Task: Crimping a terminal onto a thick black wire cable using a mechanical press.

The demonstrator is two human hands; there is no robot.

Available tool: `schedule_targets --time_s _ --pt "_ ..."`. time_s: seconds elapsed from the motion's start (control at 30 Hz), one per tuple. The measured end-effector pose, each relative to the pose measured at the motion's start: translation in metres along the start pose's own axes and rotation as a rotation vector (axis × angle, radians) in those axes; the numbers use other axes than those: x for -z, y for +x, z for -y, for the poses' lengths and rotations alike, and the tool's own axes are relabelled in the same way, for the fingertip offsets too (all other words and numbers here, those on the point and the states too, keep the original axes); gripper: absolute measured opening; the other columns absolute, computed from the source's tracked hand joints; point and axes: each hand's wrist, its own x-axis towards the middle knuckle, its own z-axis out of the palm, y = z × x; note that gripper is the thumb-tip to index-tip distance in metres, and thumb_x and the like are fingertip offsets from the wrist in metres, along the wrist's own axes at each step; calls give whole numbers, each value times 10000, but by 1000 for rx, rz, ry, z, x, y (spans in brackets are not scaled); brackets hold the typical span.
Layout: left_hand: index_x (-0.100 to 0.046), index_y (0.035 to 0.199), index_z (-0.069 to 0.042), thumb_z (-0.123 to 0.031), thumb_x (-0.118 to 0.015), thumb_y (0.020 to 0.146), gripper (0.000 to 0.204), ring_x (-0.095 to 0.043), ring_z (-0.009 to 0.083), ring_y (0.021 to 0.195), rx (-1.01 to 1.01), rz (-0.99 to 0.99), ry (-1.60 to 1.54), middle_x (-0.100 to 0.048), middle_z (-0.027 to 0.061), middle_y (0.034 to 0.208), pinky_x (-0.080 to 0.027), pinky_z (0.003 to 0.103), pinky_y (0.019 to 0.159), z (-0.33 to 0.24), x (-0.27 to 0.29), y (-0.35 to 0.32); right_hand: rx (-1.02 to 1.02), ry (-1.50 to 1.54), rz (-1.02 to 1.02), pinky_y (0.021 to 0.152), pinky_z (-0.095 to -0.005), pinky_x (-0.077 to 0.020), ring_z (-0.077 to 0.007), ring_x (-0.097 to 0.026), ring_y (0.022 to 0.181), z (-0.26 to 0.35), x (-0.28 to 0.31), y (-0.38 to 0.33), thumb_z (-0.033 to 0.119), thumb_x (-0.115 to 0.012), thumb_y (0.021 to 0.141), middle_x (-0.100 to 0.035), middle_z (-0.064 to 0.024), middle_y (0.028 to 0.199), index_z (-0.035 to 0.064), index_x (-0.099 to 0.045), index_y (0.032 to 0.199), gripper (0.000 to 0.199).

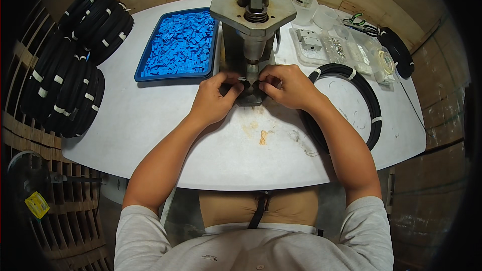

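Your left hand [213,100] and right hand [291,88] flanked the lower end of the metal press [252,47], which stood on the white table [221,165], just right of the blue tray [170,81]. Both were drawn into nearly closed pinches; what they gripped, if anything, I couldn't tell.

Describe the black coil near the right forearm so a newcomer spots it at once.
On the white table, find the metal press at the far middle. To its right, past the right hand, a black coil with white bands lies partly hidden by the right forearm. Unlike the bunched coils at the left, it is a single wide, flat ring with table showing inside.
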Motion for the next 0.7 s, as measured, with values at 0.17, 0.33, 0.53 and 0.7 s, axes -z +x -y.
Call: schedule_targets --time_s 0.17,0.33,0.53,0.7 --pt "-710 1171 25 -186 -741 935 319 -758 275 951 -12 -16 -19 -778 172 1018 -576 360 851 3 -1 1 -5 -4 -1 711 -340 -573 -218 -704 715 1 0 0 110 -736 897 -730 -136 800 -5 -732 1019 167" --pt "-710 1174 24 -187 -741 935 320 -758 277 957 -18 -19 -32 -779 172 1022 -574 362 859 5 -2 1 -7 -2 0 724 -342 -580 -220 -706 717 0 0 0 115 -739 899 -732 -137 804 -6 -732 1021 171" --pt "-712 1172 22 -188 -742 932 320 -757 279 961 -16 -16 -16 -779 170 1023 -572 364 856 4 -1 1 -15 2 1 716 -340 -577 -212 -702 711 1 0 0 117 -741 898 -731 -133 801 -7 -731 1018 173" --pt "-713 1170 22 -188 -741 933 318 -756 278 953 -26 -24 -5 -779 168 1018 -571 363 854 5 -1 1 -7 0 1 714 -336 -575 -208 -701 711 -1 -1 0 118 -742 898 -729 -131 796 -5 -732 1017 172"
